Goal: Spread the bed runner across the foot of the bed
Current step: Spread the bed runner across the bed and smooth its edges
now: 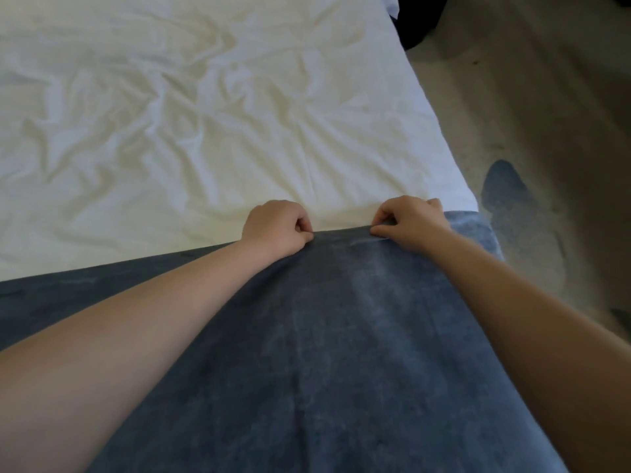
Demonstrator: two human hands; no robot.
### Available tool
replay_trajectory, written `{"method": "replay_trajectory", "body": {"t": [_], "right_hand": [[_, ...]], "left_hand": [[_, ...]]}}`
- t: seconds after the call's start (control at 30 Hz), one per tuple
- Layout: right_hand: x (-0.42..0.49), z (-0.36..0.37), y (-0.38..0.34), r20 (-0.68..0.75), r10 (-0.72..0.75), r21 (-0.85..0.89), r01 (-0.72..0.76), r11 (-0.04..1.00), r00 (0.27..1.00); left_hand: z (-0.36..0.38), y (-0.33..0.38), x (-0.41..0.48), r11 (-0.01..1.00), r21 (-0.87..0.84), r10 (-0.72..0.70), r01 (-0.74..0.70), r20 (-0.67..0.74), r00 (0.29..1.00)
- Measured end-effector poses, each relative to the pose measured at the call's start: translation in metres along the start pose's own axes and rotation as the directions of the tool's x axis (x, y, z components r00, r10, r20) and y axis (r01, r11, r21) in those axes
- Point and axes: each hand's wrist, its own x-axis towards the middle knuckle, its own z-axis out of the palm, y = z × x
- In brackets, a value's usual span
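Observation:
A dark blue velvety bed runner lies over the near part of the bed, reaching from the left edge of view to the bed's right side, where it hangs down. Beyond it stretches the bed's wrinkled white sheet. My left hand pinches the runner's far edge, fingers curled shut on the cloth. A short way to the right, near the bed's corner, my right hand grips the same edge. The hem between the two hands is pulled straight.
Pale carpet floor runs along the bed's right side. A dark blue shape lies on the floor beside the corner. Something black sits at the top, past the bed's far right edge.

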Motion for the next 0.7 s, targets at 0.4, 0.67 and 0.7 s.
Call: {"method": "replay_trajectory", "body": {"t": [0.4,0.67,0.7], "right_hand": [[-0.015,-0.026,0.056,-0.133,0.08,-0.084,-0.092,0.992,0.988],[-0.011,-0.015,0.041,-0.147,0.203,-0.12,-0.221,0.968,0.968],[-0.014,-0.018,0.043,-0.142,0.198,-0.114,-0.215,0.97,0.97]], "left_hand": [[0.01,0.038,0.014,0.992,0.004,0.124,-0.124,0.005,0.992],[0.017,0.046,0.012,0.996,0.048,0.084,-0.081,-0.059,0.995],[0.014,0.042,0.01,0.996,0.046,0.08,-0.077,-0.063,0.995]]}}
